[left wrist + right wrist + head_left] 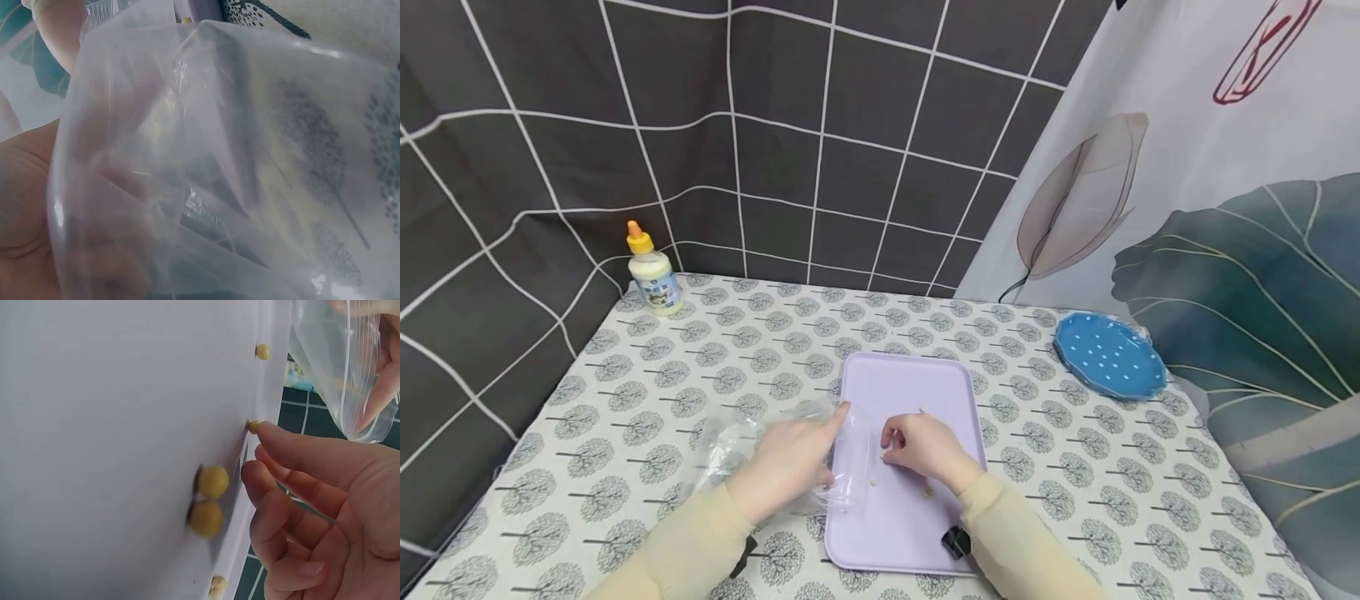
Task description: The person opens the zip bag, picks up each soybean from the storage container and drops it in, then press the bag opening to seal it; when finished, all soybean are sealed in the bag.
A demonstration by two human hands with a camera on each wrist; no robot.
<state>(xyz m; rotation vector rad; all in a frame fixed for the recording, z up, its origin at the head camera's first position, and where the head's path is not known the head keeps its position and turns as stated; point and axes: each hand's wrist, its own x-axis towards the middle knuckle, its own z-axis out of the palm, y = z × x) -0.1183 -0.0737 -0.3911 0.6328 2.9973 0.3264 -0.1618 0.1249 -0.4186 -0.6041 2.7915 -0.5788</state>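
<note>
My left hand (790, 467) grips one clear plastic bag (752, 454) at left edge of tray (917, 533). My right hand (925, 450) on tray, fingers curled, fingertip touching one of five visible yellow beans (212, 481). Right of tray, one blue plate (1108, 354); far left, one bottle (653, 271).

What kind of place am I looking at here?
Probably a staged tabletop recording booth, not a real kitchen: hung grid-pattern cloth and leaf curtain enclose a table with a tree-print cover and lilac tray.
</note>
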